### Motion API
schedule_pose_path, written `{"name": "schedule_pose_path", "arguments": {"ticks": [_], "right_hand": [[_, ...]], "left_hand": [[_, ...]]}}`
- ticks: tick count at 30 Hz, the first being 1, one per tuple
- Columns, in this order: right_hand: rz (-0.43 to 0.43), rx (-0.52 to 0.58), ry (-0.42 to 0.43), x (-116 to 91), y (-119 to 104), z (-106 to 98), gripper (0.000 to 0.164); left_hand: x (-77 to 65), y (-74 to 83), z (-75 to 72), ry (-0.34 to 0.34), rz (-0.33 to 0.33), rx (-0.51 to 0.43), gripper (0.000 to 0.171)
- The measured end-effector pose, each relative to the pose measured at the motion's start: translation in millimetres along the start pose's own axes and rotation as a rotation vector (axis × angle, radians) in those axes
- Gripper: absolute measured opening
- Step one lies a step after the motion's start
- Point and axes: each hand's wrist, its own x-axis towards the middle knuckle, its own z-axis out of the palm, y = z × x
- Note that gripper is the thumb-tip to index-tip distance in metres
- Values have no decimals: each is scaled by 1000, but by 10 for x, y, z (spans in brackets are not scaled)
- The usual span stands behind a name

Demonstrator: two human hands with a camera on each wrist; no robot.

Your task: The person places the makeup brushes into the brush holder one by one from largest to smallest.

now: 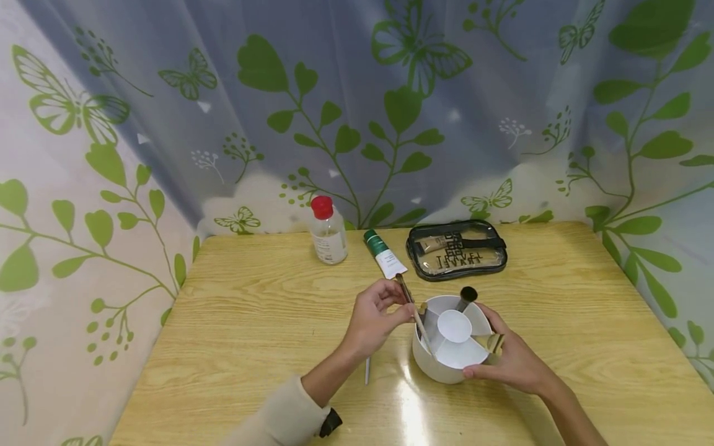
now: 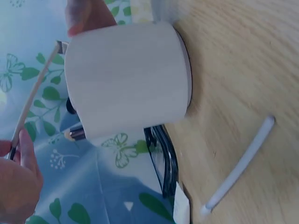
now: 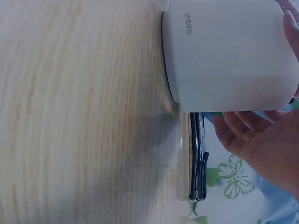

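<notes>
My left hand (image 1: 375, 317) pinches a slim brush (image 1: 422, 334) with a pale handle and a dark upper end. The handle slants down over the left side of a white round divided organizer (image 1: 453, 326). My right hand (image 1: 515, 362) grips the organizer by its right side, thumb at the front and fingers behind; in the right wrist view the hand (image 3: 271, 144) lies along its wall. A dark round-topped brush (image 1: 467, 297) and a gold-ended item (image 1: 491, 342) stick up from the compartments. In the left wrist view the brush (image 2: 30, 105) runs up from the fingers.
A white stick (image 1: 367, 370) lies on the wooden table (image 1: 245, 347) below the left forearm. Behind the hands are a clear bottle with a red cap (image 1: 328, 235), a green-and-white tube (image 1: 386, 254) and a clear black-edged pouch (image 1: 457, 249). A patterned curtain (image 1: 334, 124) hangs behind.
</notes>
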Motion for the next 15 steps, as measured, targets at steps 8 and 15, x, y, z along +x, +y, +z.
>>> {"name": "schedule_pose_path", "arguments": {"ticks": [8, 15], "right_hand": [[-21, 35, 3, 7, 17, -10, 110], [-18, 36, -8, 10, 22, -7, 110]], "left_hand": [[-32, -92, 108, 50, 23, -30, 27], [-104, -217, 170, 2, 59, 145, 23]]}}
